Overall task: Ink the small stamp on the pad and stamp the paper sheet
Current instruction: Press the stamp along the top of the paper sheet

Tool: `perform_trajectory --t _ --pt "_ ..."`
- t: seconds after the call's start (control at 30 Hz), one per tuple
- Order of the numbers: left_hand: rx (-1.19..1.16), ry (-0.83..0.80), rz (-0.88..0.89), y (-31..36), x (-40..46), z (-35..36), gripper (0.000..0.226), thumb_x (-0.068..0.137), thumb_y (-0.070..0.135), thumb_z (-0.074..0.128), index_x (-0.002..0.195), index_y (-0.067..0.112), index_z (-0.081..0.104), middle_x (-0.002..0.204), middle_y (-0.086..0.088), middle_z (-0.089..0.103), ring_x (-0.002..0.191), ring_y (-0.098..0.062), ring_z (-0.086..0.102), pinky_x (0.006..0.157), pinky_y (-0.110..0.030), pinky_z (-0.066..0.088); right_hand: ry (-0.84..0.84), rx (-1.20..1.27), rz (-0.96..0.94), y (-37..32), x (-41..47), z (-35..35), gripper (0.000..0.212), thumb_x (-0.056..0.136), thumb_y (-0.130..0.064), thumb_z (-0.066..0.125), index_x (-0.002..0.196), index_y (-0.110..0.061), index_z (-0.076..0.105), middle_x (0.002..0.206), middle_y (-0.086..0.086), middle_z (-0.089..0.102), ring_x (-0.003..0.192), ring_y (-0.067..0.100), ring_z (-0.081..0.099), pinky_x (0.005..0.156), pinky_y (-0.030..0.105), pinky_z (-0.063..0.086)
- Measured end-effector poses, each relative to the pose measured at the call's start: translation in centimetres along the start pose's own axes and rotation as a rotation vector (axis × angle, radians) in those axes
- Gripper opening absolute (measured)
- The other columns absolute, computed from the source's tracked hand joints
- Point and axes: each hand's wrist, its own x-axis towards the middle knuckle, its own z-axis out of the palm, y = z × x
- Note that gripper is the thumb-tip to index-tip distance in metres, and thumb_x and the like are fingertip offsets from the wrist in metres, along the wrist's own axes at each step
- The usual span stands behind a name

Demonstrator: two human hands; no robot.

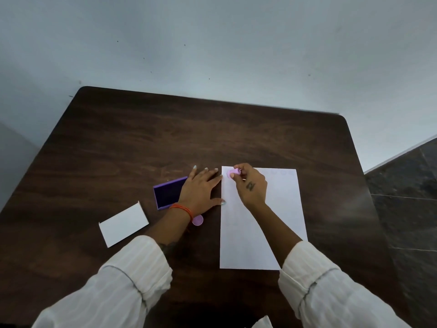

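Observation:
A white paper sheet (262,223) lies lengthwise on the dark wooden table (165,143), right of centre. My right hand (250,185) pinches the small pink stamp (233,173) at the sheet's far left corner, tilted just over the paper. Faint round marks run along the sheet's far edge to the right. The purple ink pad (169,192) sits open left of the sheet. My left hand (201,188) rests flat on the table between pad and sheet, fingers spread, thumb tip touching the paper's left edge.
A small pink round cap (198,220) lies beside my left wrist. A white card box (123,224) sits at the near left. The table's far edge meets a pale wall; dark floor tiles (406,197) show on the right.

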Motion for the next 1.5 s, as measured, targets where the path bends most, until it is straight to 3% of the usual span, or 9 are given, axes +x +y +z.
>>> perform_trajectory --t 0.47,0.73,1.03,1.33,1.5 --pt "-0.108 0.038 0.005 -0.1 -0.3 -0.1 0.075 0.079 0.055 0.056 0.141 0.023 0.027 0.154 -0.002 0.023 0.143 -0.023 0.015 0.116 -0.044 -0.006 -0.142 -0.487 -0.23 -0.8 -0.2 1.1 0.034 0.093 -0.026 0.049 0.123 -0.009 0.054 0.124 0.011 0.061 0.108 0.027 0.059 0.088 0.028 0.048" --pt "-0.157 0.063 -0.046 -0.1 -0.4 0.0 0.081 0.078 0.055 0.057 0.142 0.017 0.023 0.154 -0.003 0.025 0.143 -0.02 0.017 0.113 -0.037 -0.011 -0.195 -0.629 -0.295 -1.2 0.0 1.7 0.039 0.087 -0.02 0.06 0.122 -0.005 0.051 0.129 0.014 0.056 0.116 0.029 0.051 0.095 0.034 0.046" --pt "-0.202 0.086 -0.054 -0.1 -0.4 0.4 0.08 0.079 0.05 0.059 0.142 0.017 0.022 0.154 -0.004 0.023 0.143 -0.019 0.015 0.11 -0.033 -0.013 -0.195 -0.675 -0.389 -1.3 0.1 1.8 0.03 0.09 -0.011 0.054 0.119 -0.002 0.052 0.126 0.016 0.056 0.115 0.028 0.05 0.091 0.032 0.047" --pt "-0.234 0.059 -0.073 0.2 -0.4 -0.1 0.08 0.08 0.049 0.06 0.142 0.017 0.022 0.154 -0.005 0.024 0.143 -0.021 0.016 0.114 -0.036 -0.009 -0.2 -0.675 -0.41 -1.4 0.1 1.6 0.032 0.088 -0.015 0.057 0.118 -0.003 0.054 0.124 0.014 0.059 0.112 0.027 0.052 0.094 0.031 0.046" --pt "-0.362 0.052 -0.109 0.8 -0.9 -1.0 0.082 0.078 0.044 0.065 0.142 0.015 0.022 0.153 -0.007 0.027 0.142 -0.023 0.018 0.117 -0.039 -0.001 -0.149 -0.354 -0.143 -2.3 1.1 -0.3 0.025 0.088 -0.024 0.059 0.104 -0.005 0.063 0.109 0.013 0.067 0.095 0.022 0.062 0.084 0.026 0.047"
